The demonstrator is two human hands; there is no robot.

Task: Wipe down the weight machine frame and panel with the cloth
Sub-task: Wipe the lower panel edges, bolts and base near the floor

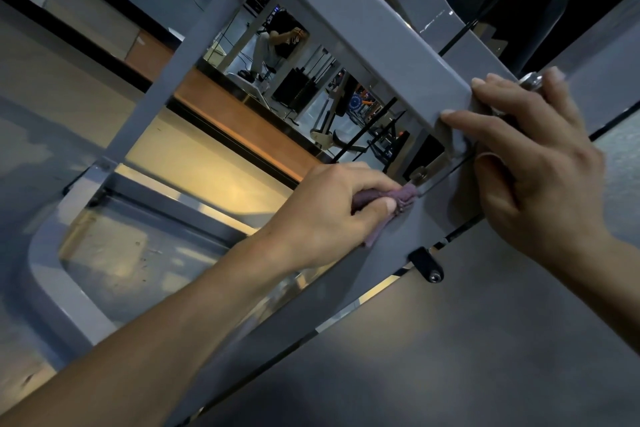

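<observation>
The grey weight machine frame fills the view at a tilt, with its flat grey panel at the lower right. My left hand grips a bunched purple cloth and presses it against the frame beside a small bolt and a thin black cable. My right hand holds the end of the upper crossbar, fingers curled over its edge, thumb underneath near a steel bolt.
A black cable clip with a screw sits on the panel edge below my hands. Behind the frame a mirror reflects gym equipment and a seated person. A glossy floor and curved grey frame base lie at left.
</observation>
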